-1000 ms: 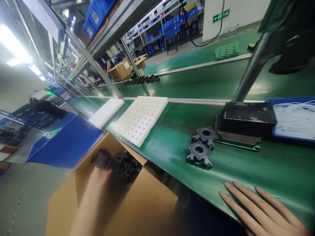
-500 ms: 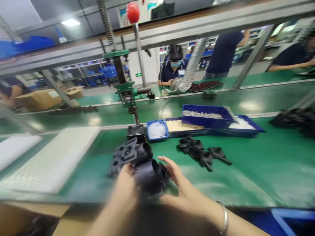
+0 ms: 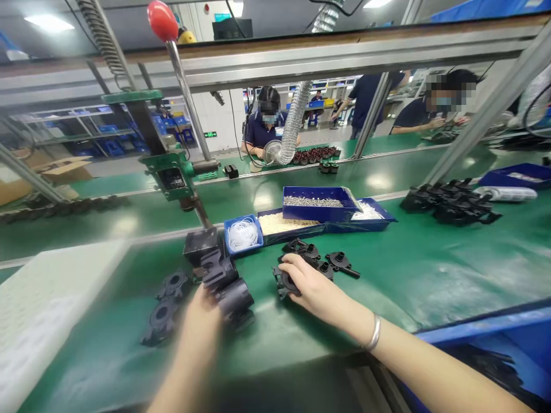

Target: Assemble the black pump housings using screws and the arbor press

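Observation:
My left hand (image 3: 203, 307), smeared by motion, is closed on a black plastic housing with two cylindrical barrels (image 3: 235, 295) in front of the green lever press (image 3: 172, 175). My right hand (image 3: 307, 284) curls over a flat black plastic bracket (image 3: 284, 284) with a round opening, its fingertips on the upper side. Beside it lie several black plastic parts with short stubs (image 3: 340, 261), partly hidden by the hand. Left of my left hand, black plates with round holes (image 3: 161, 312) rest on the green bench.
Blue trays hold white rings (image 3: 243, 234), cream pieces (image 3: 279, 222) and small metal parts (image 3: 316, 202). A white perforated board (image 3: 55, 287) lies at left. More black parts (image 3: 450, 201) are piled at right. Below the bench edge is a blue bin (image 3: 495, 350). Co-workers sit across the bench.
The view has swung right. My right hand has moved away from the barrelled housing toward the loose parts and now grips a black bracket. My left hand stays on the housing.

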`<state>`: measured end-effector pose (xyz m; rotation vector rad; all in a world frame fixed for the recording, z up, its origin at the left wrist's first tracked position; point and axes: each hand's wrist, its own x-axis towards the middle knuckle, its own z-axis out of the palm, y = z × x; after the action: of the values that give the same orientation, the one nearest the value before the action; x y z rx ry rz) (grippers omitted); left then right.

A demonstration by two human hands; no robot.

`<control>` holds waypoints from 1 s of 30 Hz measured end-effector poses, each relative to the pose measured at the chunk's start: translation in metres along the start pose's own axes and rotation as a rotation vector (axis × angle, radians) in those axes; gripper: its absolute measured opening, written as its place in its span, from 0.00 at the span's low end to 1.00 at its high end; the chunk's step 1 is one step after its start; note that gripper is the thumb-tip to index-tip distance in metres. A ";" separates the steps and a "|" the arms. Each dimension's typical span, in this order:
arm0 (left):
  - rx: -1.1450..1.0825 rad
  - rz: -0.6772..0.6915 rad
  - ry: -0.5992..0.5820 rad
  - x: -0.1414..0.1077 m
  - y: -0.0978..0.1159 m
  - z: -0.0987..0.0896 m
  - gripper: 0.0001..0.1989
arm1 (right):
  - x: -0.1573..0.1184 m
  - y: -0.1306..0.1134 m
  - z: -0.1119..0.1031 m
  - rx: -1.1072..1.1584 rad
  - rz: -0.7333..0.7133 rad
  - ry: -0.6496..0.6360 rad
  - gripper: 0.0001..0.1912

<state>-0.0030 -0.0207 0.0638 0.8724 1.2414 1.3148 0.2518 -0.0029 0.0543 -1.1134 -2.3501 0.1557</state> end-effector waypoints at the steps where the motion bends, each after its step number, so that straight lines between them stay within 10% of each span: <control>1: 0.081 0.027 -0.031 0.002 0.000 -0.005 0.28 | 0.005 0.000 -0.002 -0.097 -0.064 -0.030 0.29; 11: 1.817 0.500 -0.468 0.009 0.044 -0.003 0.21 | 0.013 -0.002 0.040 -0.604 -0.523 -0.276 0.17; 20: 1.641 0.473 -0.780 0.028 0.049 -0.007 0.23 | 0.010 -0.019 0.007 -0.271 -0.276 -0.268 0.28; 30: 1.271 0.400 -0.599 0.011 0.015 -0.047 0.38 | 0.055 -0.031 0.015 -0.068 -0.168 -0.290 0.35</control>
<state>-0.0530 -0.0168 0.0679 2.2885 1.3636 0.2933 0.1944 0.0192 0.0742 -0.9721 -2.7129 0.1888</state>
